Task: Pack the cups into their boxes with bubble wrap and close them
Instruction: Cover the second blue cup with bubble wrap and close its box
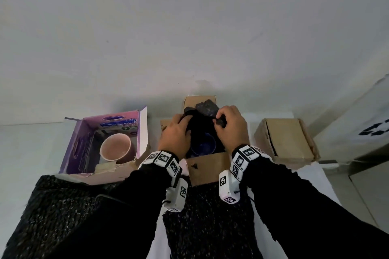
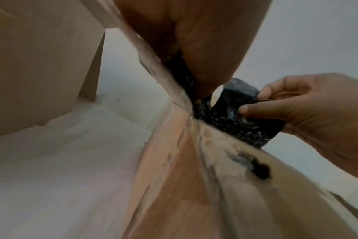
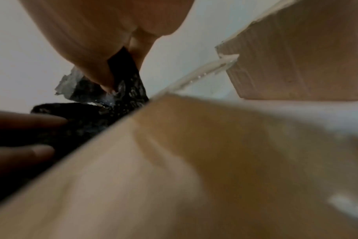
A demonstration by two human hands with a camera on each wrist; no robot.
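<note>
A dark blue cup (image 1: 203,145) stands in the open brown box (image 1: 207,167) at the centre, with black bubble wrap (image 1: 205,109) around and over it. My left hand (image 1: 185,124) grips the wrap's left side, fingers curled over its edge. My right hand (image 1: 221,121) pinches the wrap's right edge between thumb and fingers. That pinch shows in the left wrist view on the wrap (image 2: 235,103), and in the right wrist view on the wrap (image 3: 125,84). A pink cup (image 1: 115,147) sits in an open purple box (image 1: 84,139) to the left.
A shut brown box (image 1: 286,140) stands on the right of the white table (image 1: 31,149). Two loose sheets of black bubble wrap (image 1: 84,216) lie at the near edge under my forearms. A pale wall rises just behind the boxes.
</note>
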